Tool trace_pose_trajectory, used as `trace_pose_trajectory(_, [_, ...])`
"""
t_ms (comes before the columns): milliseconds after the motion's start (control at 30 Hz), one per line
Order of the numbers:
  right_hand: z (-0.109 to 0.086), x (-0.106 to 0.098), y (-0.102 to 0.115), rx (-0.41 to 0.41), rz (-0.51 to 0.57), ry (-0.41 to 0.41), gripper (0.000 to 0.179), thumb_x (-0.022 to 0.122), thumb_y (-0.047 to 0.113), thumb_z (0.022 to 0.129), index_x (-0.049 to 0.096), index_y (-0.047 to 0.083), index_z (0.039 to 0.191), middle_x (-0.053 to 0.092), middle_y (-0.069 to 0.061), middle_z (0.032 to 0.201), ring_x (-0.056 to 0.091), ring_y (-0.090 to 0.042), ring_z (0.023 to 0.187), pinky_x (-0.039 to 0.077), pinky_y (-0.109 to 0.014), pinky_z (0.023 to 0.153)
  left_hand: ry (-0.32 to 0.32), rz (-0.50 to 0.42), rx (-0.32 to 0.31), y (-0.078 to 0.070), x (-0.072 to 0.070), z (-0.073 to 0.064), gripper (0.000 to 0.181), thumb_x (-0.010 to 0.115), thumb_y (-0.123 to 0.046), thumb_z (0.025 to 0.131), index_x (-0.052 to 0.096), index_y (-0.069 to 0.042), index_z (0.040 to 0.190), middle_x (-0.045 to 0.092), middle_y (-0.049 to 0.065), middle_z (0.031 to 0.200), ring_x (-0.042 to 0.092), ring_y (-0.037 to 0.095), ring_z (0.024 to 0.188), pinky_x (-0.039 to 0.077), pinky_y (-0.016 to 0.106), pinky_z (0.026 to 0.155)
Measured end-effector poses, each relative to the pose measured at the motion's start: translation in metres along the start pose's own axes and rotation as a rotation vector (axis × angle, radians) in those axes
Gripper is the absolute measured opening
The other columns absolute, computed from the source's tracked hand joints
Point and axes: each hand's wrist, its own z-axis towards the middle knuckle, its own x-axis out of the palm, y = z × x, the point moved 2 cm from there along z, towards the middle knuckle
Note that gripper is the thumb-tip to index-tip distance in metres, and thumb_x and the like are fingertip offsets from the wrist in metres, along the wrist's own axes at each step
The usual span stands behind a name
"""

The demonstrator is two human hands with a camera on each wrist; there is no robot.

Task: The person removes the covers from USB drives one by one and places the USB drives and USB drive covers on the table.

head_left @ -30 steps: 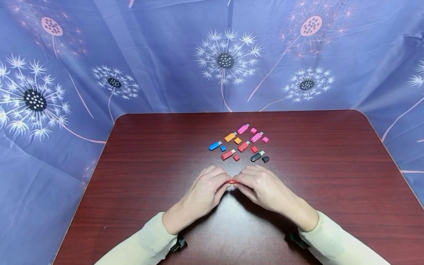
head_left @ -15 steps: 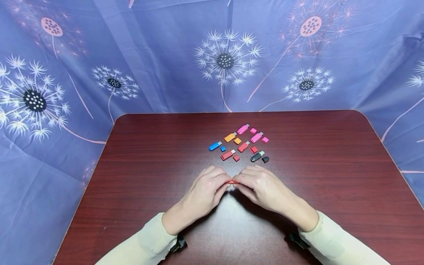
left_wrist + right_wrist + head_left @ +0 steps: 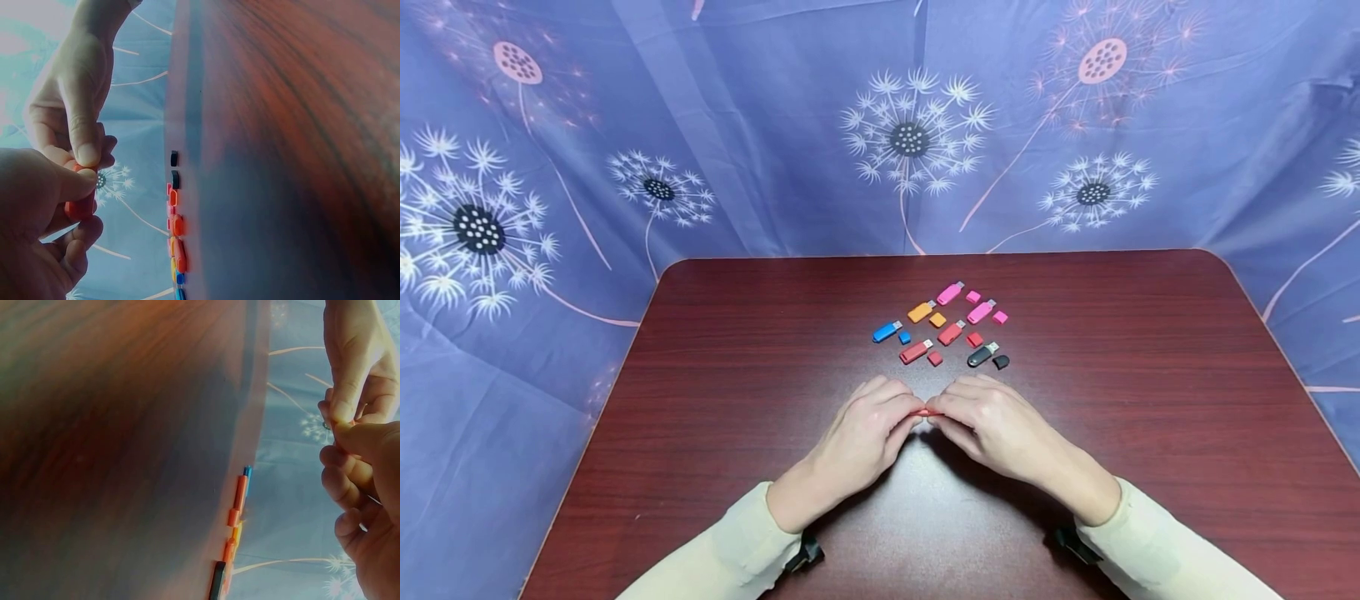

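In the head view my left hand [image 3: 868, 429] and right hand [image 3: 1000, 425] meet fingertip to fingertip, just in front of a group of USB sticks. Between them is a red USB stick [image 3: 80, 208], mostly covered by fingers. My left thumb and fingers pinch one end, and the right thumb and fingers pinch the other. The left wrist view shows its rounded red body below the left thumb. Whether its cap is fully seated, I cannot tell. Both hands are raised above the table, with their shadows below.
Uncapped USB sticks lie on the brown table [image 3: 715, 400] with their caps beside them: blue [image 3: 886, 332], orange [image 3: 920, 312], two pink [image 3: 950, 293], two red [image 3: 915, 352] and black [image 3: 981, 356]. A blue dandelion-print cloth [image 3: 760, 167] hangs behind the table.
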Motion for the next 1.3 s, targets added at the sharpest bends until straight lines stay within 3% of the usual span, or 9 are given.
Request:
trace_pose_trajectory(333, [0.0013, 0.0013, 0.0016, 0.021, -0.010, -0.011, 0.011, 0.079, 0.011, 0.092, 0.077, 0.009, 0.103, 0.070, 0.004, 0.091, 0.065, -0.013, 0.082, 0.053, -0.037, 0.083, -0.011, 0.007, -0.006, -0.0013, -0.0012, 0.0010, 0.006, 0.070, -0.013, 0.103, 0.076, -0.011, 0.104, 0.069, -0.006, 0.097, 0.061, 0.014, 0.091, 0.050, 0.032, 0.081])
trace_pose_trajectory(600, [0.0029, 0.0016, 0.0030, -0.009, -0.024, -0.056, 0.017, 0.082, 0.006, 0.088, 0.077, 0.008, 0.104, 0.070, 0.004, 0.089, 0.066, -0.014, 0.080, 0.055, -0.038, 0.081, -0.020, 0.014, -0.005, -0.0020, -0.0018, 0.0016, 0.005, 0.072, -0.012, 0.102, 0.076, -0.011, 0.103, 0.069, -0.005, 0.096, 0.061, 0.014, 0.089, 0.050, 0.032, 0.080])
trace_pose_trajectory(1300, [0.0016, -0.0003, 0.0018, -0.022, -0.009, -0.026, 0.014, 0.080, 0.007, 0.090, 0.076, 0.009, 0.102, 0.070, 0.004, 0.091, 0.065, -0.015, 0.083, 0.054, -0.038, 0.084, -0.002, 0.020, 0.007, -0.0028, -0.0035, 0.0015, 0.005, 0.072, -0.010, 0.102, 0.077, -0.011, 0.103, 0.069, -0.006, 0.096, 0.060, 0.014, 0.089, 0.050, 0.031, 0.080])
